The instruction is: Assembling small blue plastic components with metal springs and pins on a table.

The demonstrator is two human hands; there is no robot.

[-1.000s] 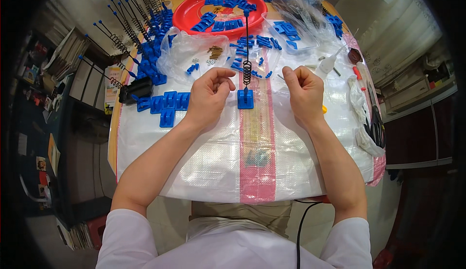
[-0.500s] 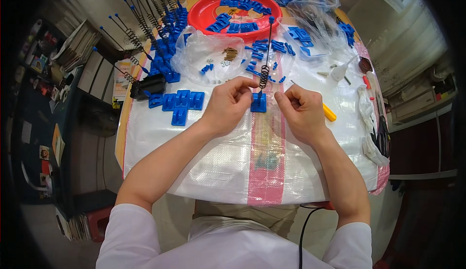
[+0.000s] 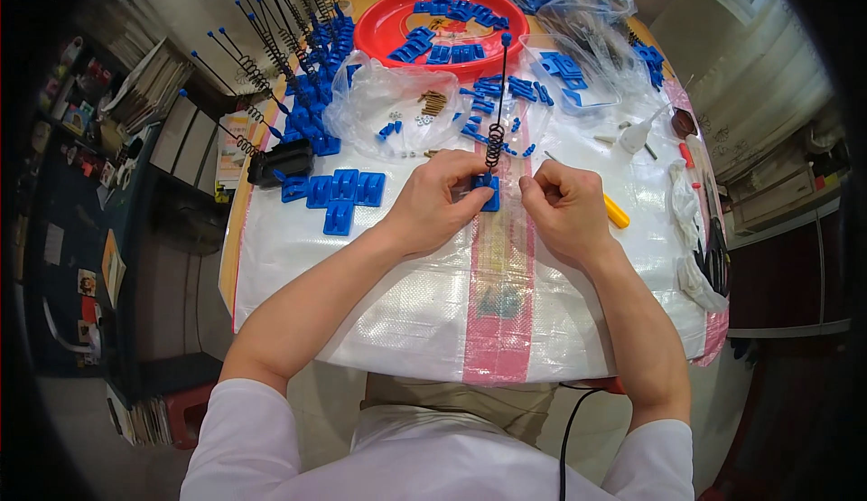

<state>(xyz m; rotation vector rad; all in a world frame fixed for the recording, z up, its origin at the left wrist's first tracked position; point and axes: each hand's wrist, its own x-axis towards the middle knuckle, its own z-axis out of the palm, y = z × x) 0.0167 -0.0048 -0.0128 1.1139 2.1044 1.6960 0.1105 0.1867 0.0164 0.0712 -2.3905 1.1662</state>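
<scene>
Both my hands have closed in at frame centre: my left hand (image 3: 432,205) pinches the small blue block (image 3: 489,196) with its upright spring rod (image 3: 496,131), while my right hand (image 3: 562,210), fingers curled nearly shut, has drawn just beside it, so I judge the fitting nearly seated.

White short sleeves, bare forearms, tan trousers.
</scene>
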